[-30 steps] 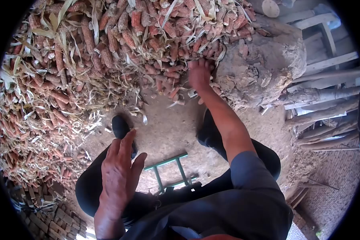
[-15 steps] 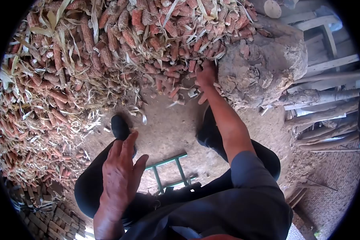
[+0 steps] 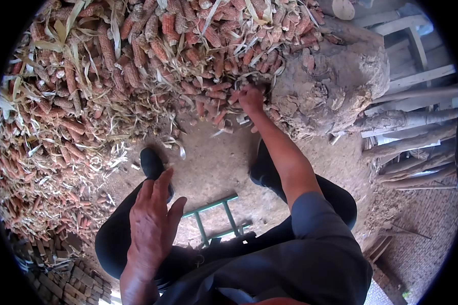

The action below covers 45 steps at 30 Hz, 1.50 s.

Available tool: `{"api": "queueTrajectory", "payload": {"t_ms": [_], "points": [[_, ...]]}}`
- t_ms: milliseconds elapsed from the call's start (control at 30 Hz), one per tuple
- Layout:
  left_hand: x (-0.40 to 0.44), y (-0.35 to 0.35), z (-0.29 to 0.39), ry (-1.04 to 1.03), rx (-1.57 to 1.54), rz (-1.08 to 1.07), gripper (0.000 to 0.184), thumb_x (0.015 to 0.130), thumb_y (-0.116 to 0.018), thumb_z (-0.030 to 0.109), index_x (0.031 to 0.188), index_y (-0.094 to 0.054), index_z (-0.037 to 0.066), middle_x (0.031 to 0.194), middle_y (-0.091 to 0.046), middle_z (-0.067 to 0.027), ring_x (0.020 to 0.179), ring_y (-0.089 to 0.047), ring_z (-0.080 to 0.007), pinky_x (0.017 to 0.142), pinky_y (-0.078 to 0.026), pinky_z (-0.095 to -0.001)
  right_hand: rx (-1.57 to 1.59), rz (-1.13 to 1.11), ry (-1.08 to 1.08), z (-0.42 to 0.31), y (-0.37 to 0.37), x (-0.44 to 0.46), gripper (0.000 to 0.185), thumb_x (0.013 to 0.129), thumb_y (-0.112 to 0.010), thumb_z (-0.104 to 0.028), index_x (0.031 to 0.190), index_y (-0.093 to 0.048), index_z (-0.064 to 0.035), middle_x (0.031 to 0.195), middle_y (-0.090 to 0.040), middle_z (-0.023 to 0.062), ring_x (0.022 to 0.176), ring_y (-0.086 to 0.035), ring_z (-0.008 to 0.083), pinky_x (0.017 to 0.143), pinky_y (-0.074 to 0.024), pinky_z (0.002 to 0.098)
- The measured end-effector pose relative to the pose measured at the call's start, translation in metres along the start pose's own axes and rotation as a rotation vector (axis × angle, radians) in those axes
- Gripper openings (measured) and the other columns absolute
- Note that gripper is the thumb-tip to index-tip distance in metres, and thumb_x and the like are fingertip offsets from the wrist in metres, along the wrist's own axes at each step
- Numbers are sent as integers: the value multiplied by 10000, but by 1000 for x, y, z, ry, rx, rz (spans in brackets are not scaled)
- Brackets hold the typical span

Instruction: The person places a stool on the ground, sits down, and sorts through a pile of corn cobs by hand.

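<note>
Head view gives us, largest first, a heap of reddish corn cobs [image 3: 112, 56] mixed with pale husks [image 3: 116, 35], filling the upper left. Below it we see a bare dirt floor [image 3: 208, 157]. Right of the heap, touching its edge, sits a bulky earth-coloured lump [image 3: 336, 86], with wooden poles [image 3: 412, 147] farther right. Our dark trousers [image 3: 114, 234] spread wide, and between them shows a green frame [image 3: 231, 218]. Our 2 dark shoes [image 3: 151, 162] rest near the heap's lower edge. Our left hand [image 3: 152, 218] hangs above the trousers, wide, fingers straight and thumb spread away. Our right hand [image 3: 249, 98] reaches the heap's lower edge, just beside the lump, its fingers bent. At its fingertips is a short red cob [image 3: 233, 97]; we cannot tell whether the hand grips it.
</note>
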<state>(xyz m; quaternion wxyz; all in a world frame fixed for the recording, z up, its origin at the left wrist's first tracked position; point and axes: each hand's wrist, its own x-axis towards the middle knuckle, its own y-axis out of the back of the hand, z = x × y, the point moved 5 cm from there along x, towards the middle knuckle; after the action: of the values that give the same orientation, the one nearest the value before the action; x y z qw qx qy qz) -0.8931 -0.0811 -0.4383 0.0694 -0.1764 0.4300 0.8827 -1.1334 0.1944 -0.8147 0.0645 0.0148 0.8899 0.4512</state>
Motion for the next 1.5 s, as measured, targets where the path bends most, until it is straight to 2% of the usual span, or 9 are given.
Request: {"api": "queueTrajectory", "payload": {"t_ms": [100,167,200,533,967,1033,1167,1333,1500], "points": [[0,0,-1,76,8,-67,643,835,-795,88,1423,-536,47,1004,-611,-147,917,-653,-329,786,-547,-444,-103,-9,-13,10,-5,17,269,874,-678,-213,1072,-703,-33,1173,-674,232,1147,-617,417,1015,-513,510],[0,-2,-2,42,12,-43,629,845,-784,75,1426,-545,43,952,-592,-140,840,-632,-312,741,-531,-427,-300,48,-25,15,5,35,316,861,-685,-209,1123,-692,-31,1310,-611,218,1284,-530,392,1097,-443,512],[0,-2,-1,8,17,-15,616,854,-773,63,1429,-555,39,900,-574,-132,764,-611,-295,695,-515,-410,-405,117,83,0,21,31,367,879,-691,-232,1153,-656,9,1293,-602,270,1148,-624,438,993,-519,495],[1,-4,-4,3,16,-25,635,844,-779,77,1434,-549,36,919,-573,-135,784,-614,-295,706,-519,-408,-675,-169,46,2,15,51,935,833,-842,-365,1504,-343,53,1345,-564,250,1192,-603,406,1028,-531,453],[-2,-4,-5,2,39,-30,646,838,-765,61,1445,-545,40,921,-562,-127,782,-598,-288,699,-510,-407,-772,-101,108,15,-3,38,685,889,-787,-403,1364,-546,27,1339,-513,231,1178,-607,394,1004,-528,451],[-2,-3,-5,3,37,-26,647,837,-767,63,1445,-546,41,923,-563,-128,785,-599,-290,700,-511,-406,-689,-222,1,-2,12,25,533,945,-680,-236,1395,-549,17,1424,-483,242,1300,-526,400,1099,-446,458],[-2,-5,-5,-3,38,-30,648,838,-768,73,1446,-547,44,932,-572,-131,790,-604,-294,704,-514,-409,-617,-208,-38,13,2,17,574,950,-684,-287,1417,-537,13,1446,-464,239,1331,-496,400,1116,-435,447],[-2,-5,-4,0,49,-41,647,840,-769,78,1447,-547,45,935,-576,-133,793,-606,-297,707,-516,-412,-728,-11,195,13,0,5,678,887,-766,-396,1393,-552,2,1447,-459,226,1312,-505,405,1128,-412,470],[-1,-7,-6,1,45,-40,650,839,-775,74,1447,-547,46,931,-575,-131,788,-603,-287,705,-516,-409,-600,-195,135,24,-6,30,620,924,-731,-432,1331,-557,1,1388,-497,264,1234,-590,425,1022,-501,490]]}}
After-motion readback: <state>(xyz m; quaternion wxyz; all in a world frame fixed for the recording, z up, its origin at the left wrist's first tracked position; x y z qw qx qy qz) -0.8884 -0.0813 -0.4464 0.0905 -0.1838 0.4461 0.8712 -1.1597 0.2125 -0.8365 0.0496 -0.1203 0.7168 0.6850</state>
